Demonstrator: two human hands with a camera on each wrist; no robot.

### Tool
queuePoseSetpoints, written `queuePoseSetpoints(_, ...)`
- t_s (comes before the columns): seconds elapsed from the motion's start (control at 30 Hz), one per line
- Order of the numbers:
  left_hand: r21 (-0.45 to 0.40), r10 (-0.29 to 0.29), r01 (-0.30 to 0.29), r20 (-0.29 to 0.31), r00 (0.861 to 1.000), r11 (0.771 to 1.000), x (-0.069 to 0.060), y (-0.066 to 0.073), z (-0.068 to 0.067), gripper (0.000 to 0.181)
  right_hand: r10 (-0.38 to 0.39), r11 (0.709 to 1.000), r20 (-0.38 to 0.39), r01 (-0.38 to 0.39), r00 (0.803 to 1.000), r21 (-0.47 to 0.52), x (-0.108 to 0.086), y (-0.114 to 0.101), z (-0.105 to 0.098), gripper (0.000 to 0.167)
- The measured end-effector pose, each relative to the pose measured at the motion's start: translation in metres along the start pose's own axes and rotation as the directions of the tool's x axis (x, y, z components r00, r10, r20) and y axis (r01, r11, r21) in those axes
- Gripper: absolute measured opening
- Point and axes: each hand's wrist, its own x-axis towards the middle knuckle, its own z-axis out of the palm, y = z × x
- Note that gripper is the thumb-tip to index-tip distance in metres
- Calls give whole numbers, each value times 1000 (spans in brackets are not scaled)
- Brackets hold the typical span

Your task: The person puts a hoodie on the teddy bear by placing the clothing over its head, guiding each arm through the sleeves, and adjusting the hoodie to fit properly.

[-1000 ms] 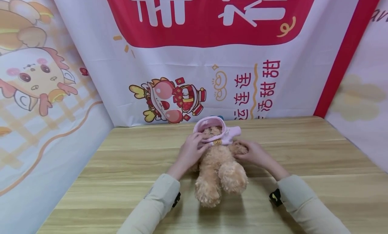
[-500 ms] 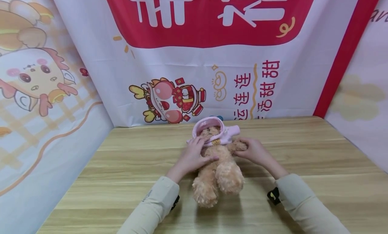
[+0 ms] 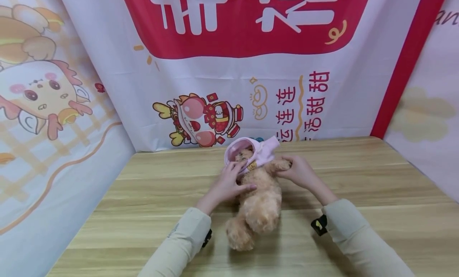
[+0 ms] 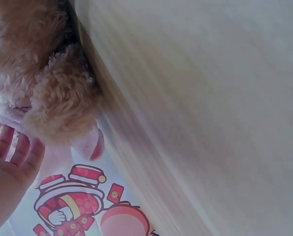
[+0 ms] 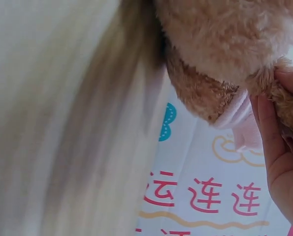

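A light-brown teddy bear (image 3: 259,183) lies on its back, legs toward me, its body turned a little. Around its head sits a small pink hooded top (image 3: 263,151), bunched above the chest, with one sleeve sticking out to the upper right. My left hand (image 3: 229,185) rests on the bear's chest and the lower edge of the top, thumb spread over the belly; in the left wrist view its fingers (image 4: 22,150) look fairly straight. My right hand (image 3: 301,173) pinches the bear's arm (image 5: 286,105) between thumb and fingers. The bear's other arm is hidden by my left hand in the head view.
The bear lies on a wood-grain table (image 3: 150,189). A white and red printed cloth (image 3: 215,73) hangs along the table's back edge, and a patterned cloth (image 3: 46,129) hangs at the left. A small blue round shape shows behind the top.
My left thumb has spread from the top down onto the belly. The bear's legs have swung left as its body turned, and its arm in my right hand has risen slightly.
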Motion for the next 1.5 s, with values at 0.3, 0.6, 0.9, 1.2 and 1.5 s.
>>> queuePoseSetpoints(0.3, -75, 2, -4, -23, 1000, 997, 8, 7, 8, 94, -17, 1000, -17, 17, 1000, 13, 7, -15, -16, 30)
queuePoseSetpoints(0.6, -218, 28, -31, -17, 999, 975, 17, 3, 20, 75, 82, 991, -15, -80, 997, 106, 7, -15, -20, 47)
queuePoseSetpoints(0.9, -253, 31, -48, -70, 997, 966, 17, 11, 3, 62, 127, 964, 42, -134, 991, 231, 5, -8, -12, 48)
queuePoseSetpoints(1.2, -123, 207, -228, -160, 965, 966, 18, 37, -29, 60, 29, 987, -2, -28, 1000, 157, 10, -14, 4, 32)
queuePoseSetpoints(1.5, -29, 232, -244, -222, 947, 969, 17, 40, -33, 25, -11, 963, 119, -22, 993, 268, 1, -15, 5, 29)
